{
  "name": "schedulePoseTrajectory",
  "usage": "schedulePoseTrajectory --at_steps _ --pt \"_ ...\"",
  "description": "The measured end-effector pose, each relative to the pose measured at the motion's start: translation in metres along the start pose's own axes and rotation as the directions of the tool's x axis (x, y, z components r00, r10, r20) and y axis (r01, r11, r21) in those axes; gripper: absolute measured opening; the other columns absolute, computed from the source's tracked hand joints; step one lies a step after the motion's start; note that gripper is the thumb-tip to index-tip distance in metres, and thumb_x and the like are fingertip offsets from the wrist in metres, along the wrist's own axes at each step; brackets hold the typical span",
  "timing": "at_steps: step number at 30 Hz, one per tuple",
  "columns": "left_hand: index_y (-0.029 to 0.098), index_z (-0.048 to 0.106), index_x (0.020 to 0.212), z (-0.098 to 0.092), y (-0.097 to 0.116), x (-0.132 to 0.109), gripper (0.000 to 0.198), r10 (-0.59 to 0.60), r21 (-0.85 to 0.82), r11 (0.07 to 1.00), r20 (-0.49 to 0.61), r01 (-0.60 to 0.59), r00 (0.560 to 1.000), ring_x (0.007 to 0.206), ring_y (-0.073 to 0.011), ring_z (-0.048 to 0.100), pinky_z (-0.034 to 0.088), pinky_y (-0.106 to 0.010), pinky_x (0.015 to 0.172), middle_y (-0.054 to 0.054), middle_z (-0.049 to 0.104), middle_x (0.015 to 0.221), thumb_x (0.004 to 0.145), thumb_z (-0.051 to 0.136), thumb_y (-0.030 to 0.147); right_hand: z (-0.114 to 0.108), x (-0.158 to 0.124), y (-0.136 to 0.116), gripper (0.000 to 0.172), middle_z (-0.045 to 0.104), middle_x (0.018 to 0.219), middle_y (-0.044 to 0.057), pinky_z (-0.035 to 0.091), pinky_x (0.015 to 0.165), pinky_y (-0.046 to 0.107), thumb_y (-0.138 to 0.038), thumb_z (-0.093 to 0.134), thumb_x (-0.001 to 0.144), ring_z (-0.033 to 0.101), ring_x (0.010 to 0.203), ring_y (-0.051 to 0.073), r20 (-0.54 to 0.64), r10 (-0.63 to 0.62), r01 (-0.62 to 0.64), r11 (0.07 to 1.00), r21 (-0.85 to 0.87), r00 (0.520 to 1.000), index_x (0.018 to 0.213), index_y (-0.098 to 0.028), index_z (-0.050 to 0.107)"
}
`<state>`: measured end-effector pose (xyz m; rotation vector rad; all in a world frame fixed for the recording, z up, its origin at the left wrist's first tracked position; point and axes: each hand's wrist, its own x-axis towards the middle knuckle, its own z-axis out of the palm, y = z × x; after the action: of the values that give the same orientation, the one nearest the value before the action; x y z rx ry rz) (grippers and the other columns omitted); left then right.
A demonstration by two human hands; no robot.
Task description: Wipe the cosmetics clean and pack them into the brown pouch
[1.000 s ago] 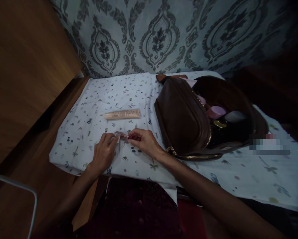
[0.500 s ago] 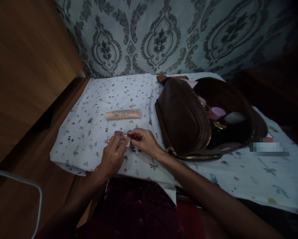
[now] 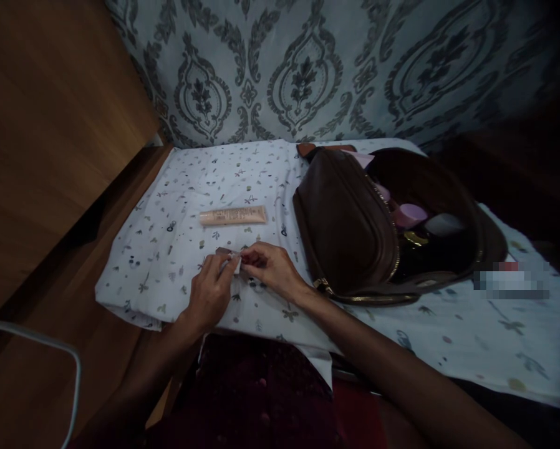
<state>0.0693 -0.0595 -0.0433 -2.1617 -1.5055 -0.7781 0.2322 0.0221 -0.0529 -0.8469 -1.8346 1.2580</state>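
My left hand (image 3: 212,288) is closed on a small pale packet-like item (image 3: 237,265), with a greyish flat end (image 3: 222,251) showing beyond its fingers. My right hand (image 3: 271,268) pinches at the right side of the same item, its fingertips meeting the left hand's. Fingers cover most of the item, so its kind is unclear. Just beyond both hands lies a beige squeeze tube (image 3: 233,216) on its side, untouched.
A dark brown zippered bag (image 3: 343,224) lies open to the right. Inside it are a pink-capped item (image 3: 410,215) and a grey rounded one (image 3: 443,223). White printed cloth (image 3: 168,268) covers the surface. Wooden furniture (image 3: 65,81) stands left; a white cable (image 3: 77,374) hangs lower left.
The fingertips have shifted slightly around the small item, and less of its clear, shiny part shows between them. The tube and bag stay in place; the view moved a little.
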Motion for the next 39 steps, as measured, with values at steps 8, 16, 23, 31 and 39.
schedulePoseTrajectory --at_steps 8,16,23,31,39 --pt "0.020 0.064 0.119 0.003 -0.030 -0.006 0.041 -0.138 0.015 0.990 0.093 0.137 0.986 0.097 -0.0217 0.060 0.054 -0.033 0.078 -0.009 0.064 0.103 0.091 0.041 0.002 0.001 0.000 -0.001 0.010 0.066 0.074 0.000 0.050 0.061 0.024 -0.015 0.073 0.075 0.062 0.067 0.013 -0.014 0.042 -0.042 0.999 0.014 0.999 0.083 -0.019 0.069" --pt "0.019 0.065 0.116 0.004 -0.035 -0.006 0.040 -0.204 -0.086 0.973 0.095 0.213 0.974 0.096 -0.0204 0.061 0.054 -0.033 0.081 -0.007 0.062 0.103 0.089 0.041 0.002 0.000 -0.001 0.001 0.013 0.067 0.074 -0.001 0.050 0.058 0.025 -0.019 0.072 0.075 0.062 0.064 0.013 0.000 0.095 -0.095 0.990 0.109 0.995 0.088 -0.020 0.068" --pt "0.019 0.066 0.115 -0.002 -0.034 -0.005 0.039 -0.277 -0.158 0.940 0.156 0.301 0.948 0.097 -0.0195 0.062 0.054 -0.033 0.084 -0.006 0.062 0.102 0.089 0.042 0.004 0.001 0.001 0.001 0.017 0.072 0.082 0.001 0.054 0.071 0.029 -0.017 0.071 0.074 0.067 0.076 0.015 0.024 0.094 -0.097 0.974 0.203 0.995 0.091 -0.020 0.070" --pt "0.019 0.065 0.114 -0.004 -0.020 -0.001 0.040 -0.247 -0.038 0.966 0.175 0.257 0.953 0.097 -0.0218 0.060 0.053 -0.034 0.080 -0.008 0.063 0.103 0.089 0.040 0.003 0.001 0.001 -0.002 0.016 0.071 0.077 0.000 0.052 0.068 0.028 -0.021 0.074 0.073 0.066 0.071 0.015 -0.009 0.106 -0.102 0.979 0.179 0.994 0.089 -0.020 0.070" --pt "0.020 0.060 0.122 -0.009 0.011 0.010 0.039 -0.096 -0.142 0.984 0.100 0.109 0.990 0.102 -0.0214 0.059 0.053 -0.034 0.083 -0.008 0.064 0.107 0.093 0.039 0.005 0.004 0.002 0.004 0.014 0.069 0.074 -0.001 0.052 0.067 0.027 -0.017 0.067 0.069 0.065 0.069 0.014 -0.021 0.079 -0.071 0.968 0.241 0.997 0.084 -0.019 0.067"
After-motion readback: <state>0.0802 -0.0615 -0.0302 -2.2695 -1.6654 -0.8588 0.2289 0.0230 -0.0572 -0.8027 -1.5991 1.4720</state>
